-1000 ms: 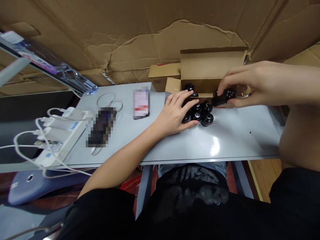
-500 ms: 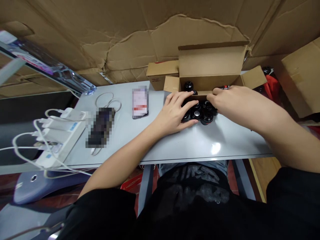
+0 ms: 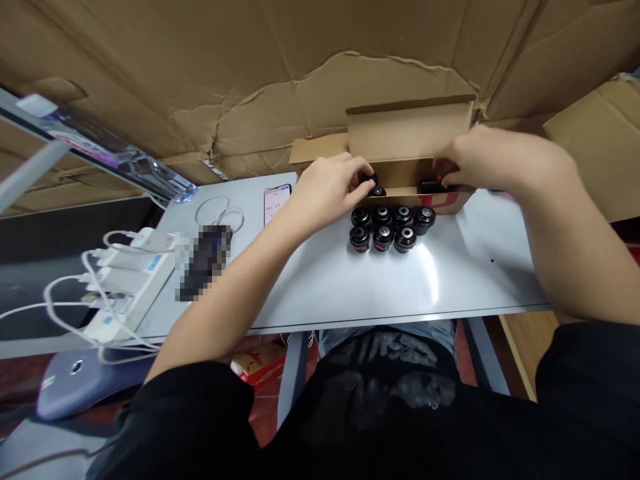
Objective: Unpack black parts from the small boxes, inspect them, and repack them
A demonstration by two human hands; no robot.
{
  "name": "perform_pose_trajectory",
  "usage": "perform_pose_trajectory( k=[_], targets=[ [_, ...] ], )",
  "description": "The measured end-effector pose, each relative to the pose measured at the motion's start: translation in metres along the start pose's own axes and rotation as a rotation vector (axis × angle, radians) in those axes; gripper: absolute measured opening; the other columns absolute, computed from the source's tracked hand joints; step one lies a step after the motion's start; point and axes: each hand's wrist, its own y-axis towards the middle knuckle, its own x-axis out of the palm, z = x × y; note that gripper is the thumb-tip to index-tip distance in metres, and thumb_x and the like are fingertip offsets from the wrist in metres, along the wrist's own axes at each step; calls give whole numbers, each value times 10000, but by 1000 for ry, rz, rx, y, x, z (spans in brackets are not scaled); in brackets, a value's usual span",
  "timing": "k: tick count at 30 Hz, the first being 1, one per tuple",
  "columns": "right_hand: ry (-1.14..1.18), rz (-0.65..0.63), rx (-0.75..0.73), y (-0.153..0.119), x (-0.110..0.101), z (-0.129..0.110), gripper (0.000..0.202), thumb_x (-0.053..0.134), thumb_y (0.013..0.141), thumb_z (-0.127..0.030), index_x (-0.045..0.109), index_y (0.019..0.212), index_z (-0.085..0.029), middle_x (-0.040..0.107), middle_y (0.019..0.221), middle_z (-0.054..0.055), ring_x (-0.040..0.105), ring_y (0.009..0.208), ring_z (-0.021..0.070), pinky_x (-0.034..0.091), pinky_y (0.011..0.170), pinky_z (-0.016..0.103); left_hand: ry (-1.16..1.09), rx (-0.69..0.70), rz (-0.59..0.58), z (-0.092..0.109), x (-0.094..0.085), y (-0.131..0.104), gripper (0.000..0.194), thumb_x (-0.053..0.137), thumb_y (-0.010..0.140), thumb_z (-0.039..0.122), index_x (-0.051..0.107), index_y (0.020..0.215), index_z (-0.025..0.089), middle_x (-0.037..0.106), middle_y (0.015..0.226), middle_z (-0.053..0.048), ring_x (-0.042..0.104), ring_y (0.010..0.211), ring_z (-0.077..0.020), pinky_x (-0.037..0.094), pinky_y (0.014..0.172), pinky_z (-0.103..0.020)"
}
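Observation:
An open cardboard box (image 3: 370, 137) stands at the back of the grey table. At its left end, my left hand (image 3: 333, 187) has thumb and fingers closed around the top of a black cylindrical part (image 3: 369, 179). A second black part (image 3: 379, 191) is beside it in the box. My right hand (image 3: 473, 160), slightly blurred, reaches into the right end with fingers curled at a black cylindrical part (image 3: 430, 187) with a red mark, lying on its side. In front of the box, several similar black parts (image 3: 383, 238) stand upright in two rows.
A phone (image 3: 276, 200) lies beyond my left forearm. Farther left are a blurred dark device (image 3: 205, 263), a white power strip (image 3: 133, 283) with cables, and a water bottle (image 3: 115, 153). Another carton (image 3: 600, 147) is at the right, and a cardboard wall (image 3: 260, 67) rises behind.
My left hand has left the standing parts and moved up to the box's left end. My right hand has shifted up and right, into the box. The view has moved slightly.

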Motion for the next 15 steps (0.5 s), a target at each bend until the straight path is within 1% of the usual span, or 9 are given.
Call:
perform_pose_trajectory(
  k=[1,3,4,6,8,10,12,13,15],
  targets=[
    [5,-43,10,6,6,-1,250,726,1179,-153,915,1340,-117,916,1161,200,695,828,226,426,796,419,31,-22,-69,2,-5,11,246,802,1187,418,912,1367,291,889,1159,-87,834,1126,-331,627,1142,-517],
    [-15,-77,19,18,17,-3,276,756,1137,-151,927,1345,-88,920,1212,247,755,885,267,453,801,429,99,-60,-176,7,-11,30,211,905,1115,434,954,1263,291,898,1075,-83,836,1076,-338,635,1081,-503],
    [-41,-80,16,23,22,-4,287,777,1113,-156,933,1345,-93,921,1237,260,780,921,295,474,807,433,126,-73,-211,10,-12,36,206,932,1094,451,970,1220,294,903,1051,-87,840,1067,-346,638,1065,-503],
    [-99,-70,-19,31,30,-4,287,800,1085,-173,946,1330,-136,926,1264,251,817,997,346,517,827,442,161,-80,-257,16,-12,45,202,935,1087,475,994,1178,304,913,1035,-98,853,1058,-360,643,1056,-507],
    [-135,-73,-53,38,35,-3,283,797,1075,-179,953,1310,-197,934,1265,210,828,1033,368,544,839,445,183,-67,-293,22,-11,48,228,892,1106,447,1008,1260,325,932,1071,-104,867,1065,-365,648,1070,-510],
    [-123,-86,-90,44,39,1,318,773,1070,-166,957,1320,-233,939,1263,170,819,1001,348,544,817,434,208,-52,-332,27,-11,50,347,817,1132,386,986,1433,349,954,1152,-109,871,1073,-361,652,1072,-505],
    [-77,-105,-125,51,43,7,373,776,1057,-174,959,1374,-246,941,1278,141,800,957,313,523,779,413,224,-46,-391,32,-13,51,459,729,1152,321,947,1555,360,969,1228,-109,864,1072,-348,647,1038,-482],
    [-50,-105,-147,54,45,11,385,790,1057,-199,958,1400,-246,940,1272,130,789,935,299,509,762,406,224,-43,-422,34,-14,52,486,691,1160,298,939,1573,358,973,1256,-107,858,1072,-339,639,1014,-465],
    [14,-47,-181,61,49,19,344,827,1067,-282,968,1378,-240,929,1173,110,764,869,277,486,737,403,214,-43,-466,37,-16,54,476,641,1182,297,954,1539,333,975,1271,-108,845,1068,-321,612,963,-435]
  ],
)
